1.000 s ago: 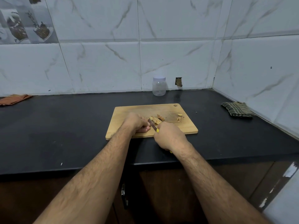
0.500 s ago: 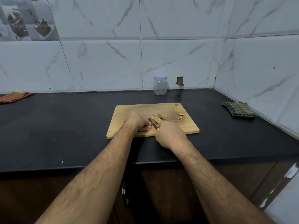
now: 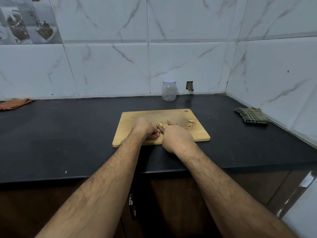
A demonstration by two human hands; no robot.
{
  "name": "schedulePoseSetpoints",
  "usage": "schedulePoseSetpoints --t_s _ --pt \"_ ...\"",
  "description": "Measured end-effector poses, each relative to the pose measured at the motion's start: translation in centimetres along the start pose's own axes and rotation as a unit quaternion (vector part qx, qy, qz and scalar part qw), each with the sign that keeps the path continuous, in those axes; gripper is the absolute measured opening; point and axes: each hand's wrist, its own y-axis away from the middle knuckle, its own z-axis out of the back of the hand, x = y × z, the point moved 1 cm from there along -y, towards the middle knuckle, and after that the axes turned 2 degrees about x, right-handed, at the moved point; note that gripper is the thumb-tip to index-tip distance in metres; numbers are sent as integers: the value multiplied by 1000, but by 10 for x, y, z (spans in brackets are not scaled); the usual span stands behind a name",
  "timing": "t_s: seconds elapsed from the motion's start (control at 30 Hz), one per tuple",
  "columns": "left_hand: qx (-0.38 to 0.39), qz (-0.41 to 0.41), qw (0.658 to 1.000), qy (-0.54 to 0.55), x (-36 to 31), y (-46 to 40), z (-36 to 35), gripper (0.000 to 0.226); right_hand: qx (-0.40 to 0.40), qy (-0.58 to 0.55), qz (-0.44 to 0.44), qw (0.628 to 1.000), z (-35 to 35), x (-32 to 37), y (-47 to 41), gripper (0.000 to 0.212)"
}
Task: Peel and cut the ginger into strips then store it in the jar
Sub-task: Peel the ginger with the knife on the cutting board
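Little has shifted: both hands stay mid-frame on the board (image 3: 135,140). Right hand (image 3: 177,139) grips the knife (image 3: 160,129); left hand (image 3: 145,127) curls onto ginger (image 3: 163,125) beside the blade. Jar (image 3: 169,91), lidded, stands behind on the worktop (image 3: 68,134).

We see the ginger (image 3: 163,124) as small tan pieces just past the left fingers (image 3: 155,133) on the board, with a few peel scraps (image 3: 191,123) further right — the clear, white-lidded jar (image 3: 169,90) stands upright, well beyond them.
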Motion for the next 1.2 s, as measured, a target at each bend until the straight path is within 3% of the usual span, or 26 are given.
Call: schedulePoseSetpoints --t_s 0.67,0.83,1.03,1.2 --pt "-5 -6 999 39 7 -8 -2 18 23 -40 -33 998 -4 -13 23 21" --pt "-44 -19 997 54 11 -18 1 6 21 -65 -42 997 -2 -18 23 16" --pt "-72 -35 996 43 6 -24 -4 21 10 -82 -53 995 2 -25 19 18" --pt "-116 -70 991 -5 3 -24 -8 15 8 -87 -57 995 0 -30 17 12"
